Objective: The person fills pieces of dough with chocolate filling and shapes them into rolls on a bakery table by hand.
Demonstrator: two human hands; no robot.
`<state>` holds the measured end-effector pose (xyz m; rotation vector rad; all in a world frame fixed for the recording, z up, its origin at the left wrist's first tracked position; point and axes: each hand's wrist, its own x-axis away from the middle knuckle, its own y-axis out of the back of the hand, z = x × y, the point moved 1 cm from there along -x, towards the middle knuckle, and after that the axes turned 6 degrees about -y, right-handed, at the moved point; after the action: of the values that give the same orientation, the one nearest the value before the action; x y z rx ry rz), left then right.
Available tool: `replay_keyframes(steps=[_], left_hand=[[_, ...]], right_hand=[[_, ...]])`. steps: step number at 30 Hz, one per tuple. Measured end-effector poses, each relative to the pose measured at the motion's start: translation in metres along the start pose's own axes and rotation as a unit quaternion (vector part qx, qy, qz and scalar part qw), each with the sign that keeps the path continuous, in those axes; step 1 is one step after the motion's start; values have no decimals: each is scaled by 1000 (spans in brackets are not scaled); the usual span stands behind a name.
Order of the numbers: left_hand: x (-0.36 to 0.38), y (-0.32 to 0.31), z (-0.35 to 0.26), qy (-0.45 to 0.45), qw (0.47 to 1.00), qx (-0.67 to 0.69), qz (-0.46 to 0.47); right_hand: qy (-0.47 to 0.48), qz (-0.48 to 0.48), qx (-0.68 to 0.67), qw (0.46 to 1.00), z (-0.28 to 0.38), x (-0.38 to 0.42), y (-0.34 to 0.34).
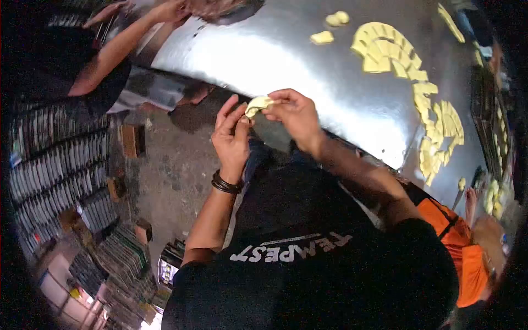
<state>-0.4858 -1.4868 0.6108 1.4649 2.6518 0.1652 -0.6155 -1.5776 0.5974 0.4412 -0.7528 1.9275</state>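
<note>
A small, pale yellow piece of dough point(257, 105) is held up in front of my body, near the table's front edge. My left hand point(231, 140) pinches its left end between thumb and fingers, with a dark bracelet on that wrist. At the other end, the fingertips of my right hand point(298, 116) close on the dough. It looks bent or folded between the two hands. Farther off on the metal table point(330, 82) lie several cut dough pieces point(385, 47), arranged in overlapping curved rows.
More dough strips point(440, 129) run down the table's right side, and a small lump point(337, 18) lies at the back. A co-worker's arm point(124, 47) reaches over the table at left. Another person in orange point(467, 269) stands at right. Stacked trays point(60, 148) fill the left.
</note>
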Motion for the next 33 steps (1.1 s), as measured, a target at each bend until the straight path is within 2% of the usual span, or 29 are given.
replay_keyframes(steps=[1, 3, 4, 5, 7, 8, 11, 13, 14, 15, 16, 17, 18, 19, 20, 23, 26, 28, 29, 30, 31, 33], left_hand=[[-1, -15, -5, -31, 999, -27, 6], [-2, -42, -19, -113, 991, -71, 26], [-1, -49, -19, -139, 983, -112, 49], [1, -56, -22, -83, 992, -65, 67], [1, -59, -33, -102, 986, -90, 99], [-1, -56, -30, -121, 981, -103, 114], [-14, -31, -31, -158, 974, -97, 133], [-26, -5, -30, -144, 979, -60, 131], [-34, 11, -22, -176, 971, -65, 146], [-39, 19, -20, -138, 982, 17, 129], [-43, 28, -16, -99, 984, 98, 110], [-42, 37, -12, -55, 978, 177, 95], [-48, 48, -4, -56, 976, 165, 130], [-50, 55, -1, -51, 971, 201, 117], [-51, 57, -2, -46, 964, 236, 109], [-57, 63, 2, -37, 953, 276, 114], [-58, 61, 12, -28, 948, 283, 144], [-61, 60, 15, 18, 941, 277, 194], [-62, 58, 14, 42, 935, 274, 219], [-64, 56, 7, 106, 926, 303, 201], [-68, 54, 13, 69, 936, 268, 219], [-85, 48, 31, -16, 949, 197, 247]], right_hand=[[110, -12, 57, 992, 5, 12, 0], [327, -67, 147, 931, 6, 14, 2], [364, -87, 167, 912, 4, 14, 3], [383, -101, 198, 897, 3, 14, 7], [430, -125, 266, 854, 8, 10, 15], [440, -127, 262, 849, 4, 5, 15], [465, -139, 275, 830, 7, 0, -7], [460, -139, 257, 838, 7, -14, -23], [450, -133, 262, 843, 12, -19, -33], [437, -124, 268, 849, 15, -23, -42], [364, -115, 250, 890, 17, -26, -51], [335, -93, 219, 912, 15, -34, -56], [302, -76, 186, 932, 10, -45, -59], [267, -65, 147, 950, 9, -52, -64], [222, -69, 176, 957, 12, -54, -66], [287, -68, 150, 944, 18, -46, -97], [284, -144, 196, 928, 6, -46, -99], [276, -196, 214, 916, 0, -43, -88], [296, -217, 269, 891, 1, -37, -78], [313, -237, 323, 861, 3, -28, -61], [330, -254, 376, 828, 7, -18, -43], [343, -328, 391, 789, 17, 7, 6]])
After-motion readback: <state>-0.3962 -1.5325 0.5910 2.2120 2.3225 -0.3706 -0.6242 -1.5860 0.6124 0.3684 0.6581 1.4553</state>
